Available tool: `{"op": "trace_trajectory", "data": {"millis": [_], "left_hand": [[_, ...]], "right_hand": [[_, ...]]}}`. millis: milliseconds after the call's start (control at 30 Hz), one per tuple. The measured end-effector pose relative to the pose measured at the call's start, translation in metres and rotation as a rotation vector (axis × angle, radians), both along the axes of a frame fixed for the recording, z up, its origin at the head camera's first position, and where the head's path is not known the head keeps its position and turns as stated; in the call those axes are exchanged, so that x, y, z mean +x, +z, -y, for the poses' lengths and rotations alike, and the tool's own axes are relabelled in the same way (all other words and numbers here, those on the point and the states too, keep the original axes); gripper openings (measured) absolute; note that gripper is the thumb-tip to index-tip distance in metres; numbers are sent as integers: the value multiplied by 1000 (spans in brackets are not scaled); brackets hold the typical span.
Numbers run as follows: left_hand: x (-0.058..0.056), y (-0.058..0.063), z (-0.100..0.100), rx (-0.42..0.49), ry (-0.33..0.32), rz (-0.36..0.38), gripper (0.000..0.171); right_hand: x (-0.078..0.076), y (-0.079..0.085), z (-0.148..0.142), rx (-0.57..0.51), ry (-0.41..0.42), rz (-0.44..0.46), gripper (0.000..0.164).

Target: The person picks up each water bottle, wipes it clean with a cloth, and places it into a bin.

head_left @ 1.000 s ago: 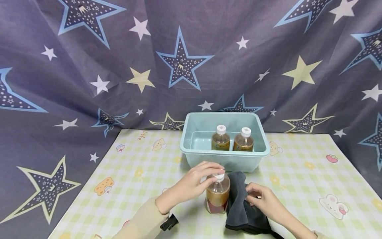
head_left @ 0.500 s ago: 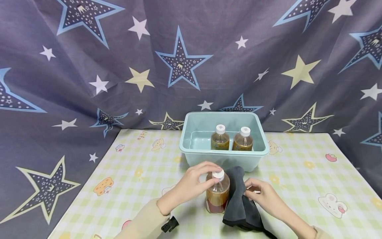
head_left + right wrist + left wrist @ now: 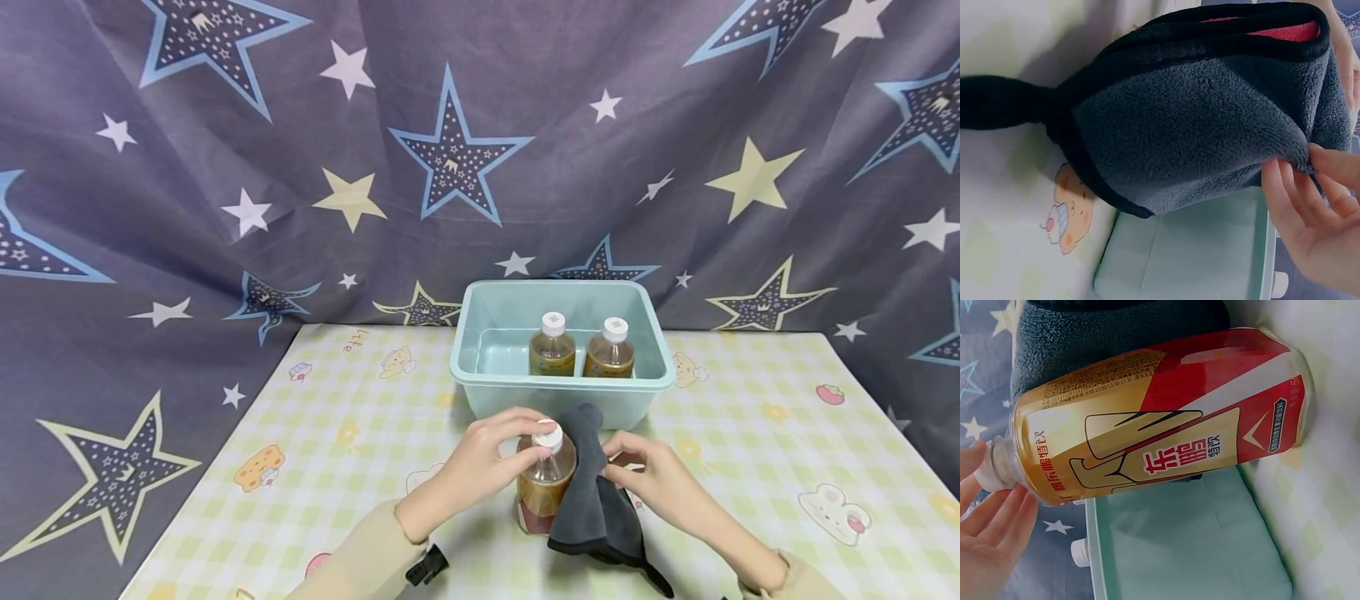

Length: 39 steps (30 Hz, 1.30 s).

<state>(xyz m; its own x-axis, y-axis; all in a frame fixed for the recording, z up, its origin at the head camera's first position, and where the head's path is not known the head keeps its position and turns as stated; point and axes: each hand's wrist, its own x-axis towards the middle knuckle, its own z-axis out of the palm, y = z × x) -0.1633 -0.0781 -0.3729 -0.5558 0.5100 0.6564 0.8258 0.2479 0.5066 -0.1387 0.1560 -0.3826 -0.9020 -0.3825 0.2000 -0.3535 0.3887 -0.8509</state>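
Note:
A bottle [image 3: 542,500] with a white cap stands on the table in front of the bin; its gold and red label faces the left wrist camera [image 3: 1166,419]. My left hand [image 3: 487,454] holds it by the cap between thumb and fingers. Against the bottle's right side hangs a dark grey plush cloth [image 3: 588,492] with black edging. My right hand [image 3: 660,483] pinches a fold of this cloth between thumb and fingers. In the right wrist view the cloth [image 3: 1191,119] droops from the fingertips, with a strip of red inside the fold and a twisted dark tail.
Behind the hands a light blue plastic bin [image 3: 487,404] holds two capped bottles, one left [image 3: 552,354] and one right [image 3: 609,357]. A green checked cloth [image 3: 360,467] covers the table. A star-patterned curtain [image 3: 300,208] hangs behind and at the sides.
My right hand has moved the grey cloth left and slightly away from me, so it now overlaps the bottle's right side more. My left hand stays on the cap.

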Motion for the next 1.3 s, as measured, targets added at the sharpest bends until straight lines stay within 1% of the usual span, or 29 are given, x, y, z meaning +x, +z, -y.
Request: {"op": "trace_trajectory", "data": {"millis": [67, 200, 300, 433, 567, 667, 933, 1167, 1300], "left_hand": [[0, 0, 0, -2, 0, -10, 23], [0, 0, 0, -7, -1, -20, 23], [0, 0, 1, -7, -1, -23, 23], [0, -1, 1, -1, -2, -21, 23], [0, -1, 0, 4, -5, -25, 23], [0, -2, 0, 10, -10, -30, 23], [0, -3, 0, 11, -16, -32, 23], [-1, -3, 0, 14, -21, -39, 23], [0, -2, 0, 9, -17, -30, 23]], "right_hand": [[0, 2, 2, 6, -3, 21, 7], [0, 1, 6, 9, -16, 26, 7], [-1, -3, 8, -3, -15, -23, 11], [-2, -8, 10, -13, -19, -35, 12], [-4, -12, 11, 6, -10, 10, 11], [-6, -17, 11, 19, 9, 23, 12], [-8, -33, 13, 70, 41, 93, 15], [-8, -46, 18, 112, 44, 111, 15], [-8, -50, 19, 109, 56, 120, 15]]}}
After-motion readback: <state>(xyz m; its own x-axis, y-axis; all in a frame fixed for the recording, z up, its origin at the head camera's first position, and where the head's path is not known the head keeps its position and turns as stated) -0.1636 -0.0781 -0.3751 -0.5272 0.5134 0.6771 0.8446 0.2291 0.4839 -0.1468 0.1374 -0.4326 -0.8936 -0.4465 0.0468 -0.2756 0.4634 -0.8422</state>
